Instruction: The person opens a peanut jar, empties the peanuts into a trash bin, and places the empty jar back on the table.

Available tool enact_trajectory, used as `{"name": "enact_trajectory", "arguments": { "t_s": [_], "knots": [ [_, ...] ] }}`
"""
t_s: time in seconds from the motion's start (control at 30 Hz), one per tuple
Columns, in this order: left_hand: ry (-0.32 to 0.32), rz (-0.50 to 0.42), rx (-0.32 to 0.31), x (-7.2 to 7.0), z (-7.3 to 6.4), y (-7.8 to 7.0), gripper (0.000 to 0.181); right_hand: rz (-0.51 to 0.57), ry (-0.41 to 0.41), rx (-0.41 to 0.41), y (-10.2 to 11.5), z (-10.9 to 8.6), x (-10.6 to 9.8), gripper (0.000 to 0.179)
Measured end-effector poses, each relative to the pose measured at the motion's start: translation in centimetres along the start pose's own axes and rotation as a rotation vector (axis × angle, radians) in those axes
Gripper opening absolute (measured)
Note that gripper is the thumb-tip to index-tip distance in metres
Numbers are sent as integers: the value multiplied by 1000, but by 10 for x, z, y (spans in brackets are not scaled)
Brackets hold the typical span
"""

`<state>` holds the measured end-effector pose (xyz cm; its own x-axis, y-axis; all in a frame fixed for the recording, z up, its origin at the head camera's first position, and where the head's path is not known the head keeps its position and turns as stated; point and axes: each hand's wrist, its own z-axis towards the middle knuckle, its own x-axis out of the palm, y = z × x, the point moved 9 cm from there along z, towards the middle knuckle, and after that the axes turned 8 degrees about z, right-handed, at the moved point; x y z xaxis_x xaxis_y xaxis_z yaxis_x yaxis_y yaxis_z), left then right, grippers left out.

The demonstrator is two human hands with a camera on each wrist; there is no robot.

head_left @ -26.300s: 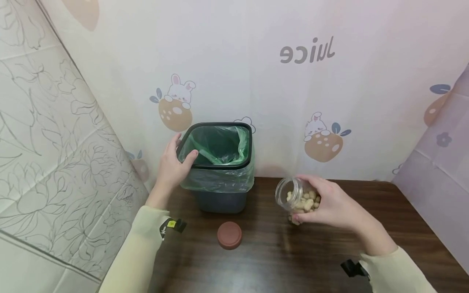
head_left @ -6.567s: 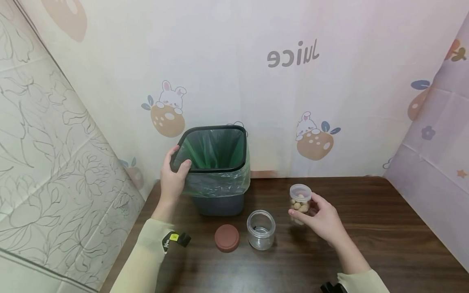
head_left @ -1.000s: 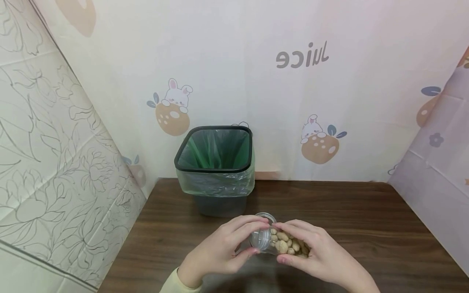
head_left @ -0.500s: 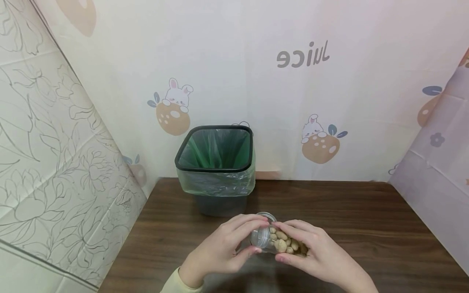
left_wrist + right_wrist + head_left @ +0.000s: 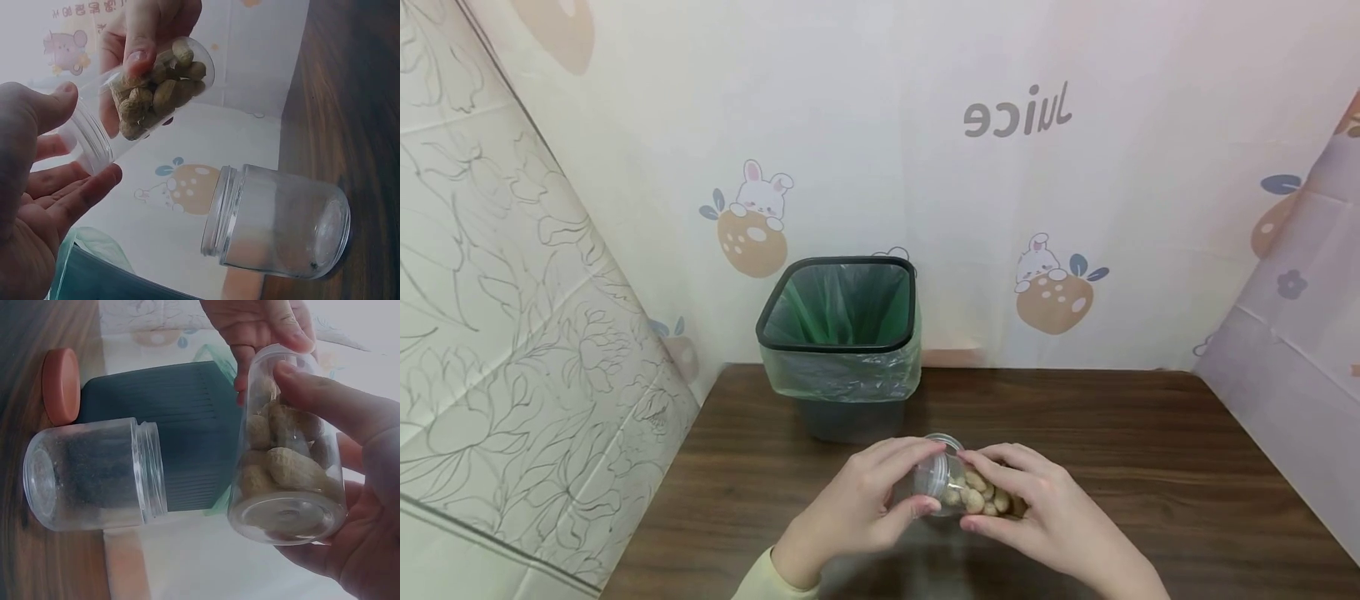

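My right hand grips a small clear plastic jar of peanuts in their shells, thumb on one side and fingers on the other. The jar lies tilted on its side, lid end toward the left. At that end, my left hand holds the clear lid between thumb and fingers. Behind the hands stands an open glass jar, bare of nuts apart from a dark speck at its bottom; in the head view only its rim shows past the fingers.
A dark bin lined with a green bag stands at the back left of the brown wooden table. A red-brown lid lies beside the glass jar, hidden in the head view. Patterned cloth hangs behind.
Since 6.6 s ago my left hand has left the bin's rim for the peanut jar's lid, and my right hand has brought that jar left, tipped sideways. Within the last second, the nuts shift slightly.
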<state>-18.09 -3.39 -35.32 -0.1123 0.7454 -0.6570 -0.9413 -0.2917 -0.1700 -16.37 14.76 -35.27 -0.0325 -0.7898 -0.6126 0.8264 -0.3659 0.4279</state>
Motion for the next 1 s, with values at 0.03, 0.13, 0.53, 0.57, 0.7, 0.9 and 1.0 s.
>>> {"name": "enact_trajectory", "arguments": {
  "t_s": [0.03,0.13,0.53,0.57,0.7,0.9,1.0],
  "knots": [
    [-2,-6,-3,0,0,0,56,3,2,0,0,0,0,61],
    [-1,-20,-15,0,0,1,57,30,38,48,-1,1,2,64],
    [12,-56,-41,-1,2,3,56,101,115,174,-10,1,5,68],
    [14,-56,-43,-1,2,3,56,107,116,176,-10,1,5,68],
    [17,-50,-52,-1,2,4,58,120,108,158,-8,1,4,68],
    [4,-46,-41,-1,2,4,58,135,94,127,-5,2,3,67],
    [6,-48,-43,0,1,5,59,136,92,126,-5,1,3,67]
  ]
}}
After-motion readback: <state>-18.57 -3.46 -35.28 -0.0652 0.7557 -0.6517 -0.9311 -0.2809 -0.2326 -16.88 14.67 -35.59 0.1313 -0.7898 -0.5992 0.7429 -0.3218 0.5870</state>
